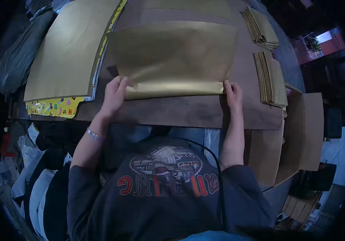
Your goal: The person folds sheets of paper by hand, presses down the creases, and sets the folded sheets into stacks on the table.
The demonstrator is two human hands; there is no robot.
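A sheet of gold-brown paper (176,52) lies on the brown table in front of me, its near edge turned up into a rolled fold. My left hand (116,93) pinches the left end of that fold, thumb on top. At the other end my right hand (232,94) grips the fold's right corner. Between my hands the folded strip runs nearly straight and catches the light. The far part of the sheet spreads flat away from me.
To the left lies a stack of large brown sheets (68,48) over yellow printed wrapping (56,107). Two bundles of folded paper, one far (260,28) and one nearer (269,78), sit on the right. An open cardboard box (293,140) stands beyond the table's right edge (275,120).
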